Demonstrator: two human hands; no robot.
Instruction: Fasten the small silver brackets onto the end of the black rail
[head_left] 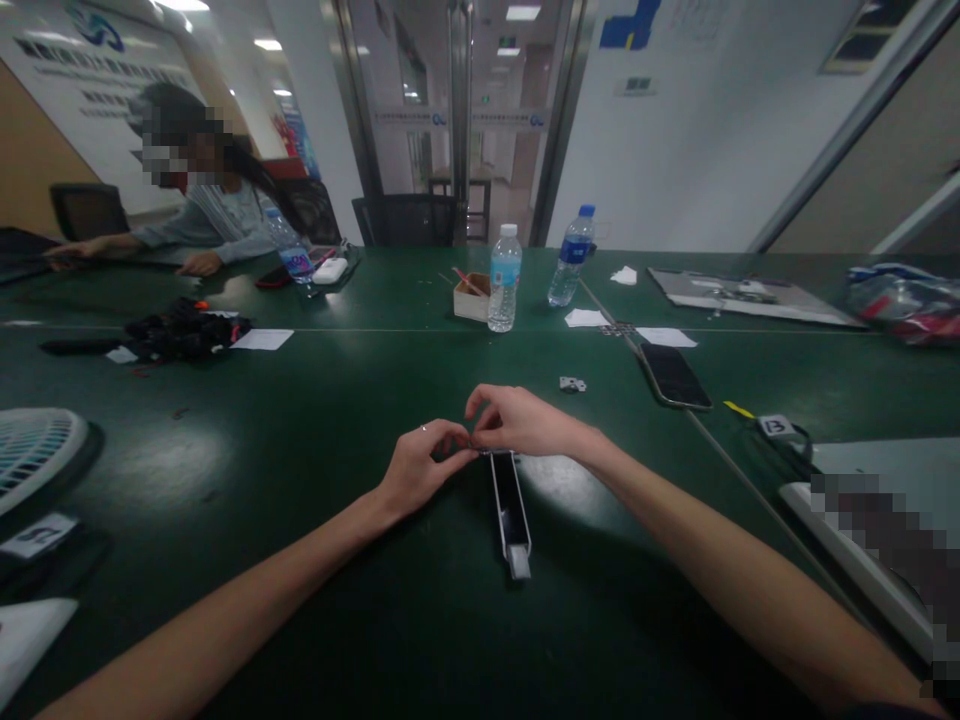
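Where hands meet, narrow box, long axis toward wearer, tab nearest

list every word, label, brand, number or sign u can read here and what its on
"13", possibly "B": right-hand white tag
Left-hand white tag: marked, too unclear to read surely
Wall sign: lettering too blurred
Glass doors: logos and lettering too small
Bottle labels: too small
Wall notices: too blurred
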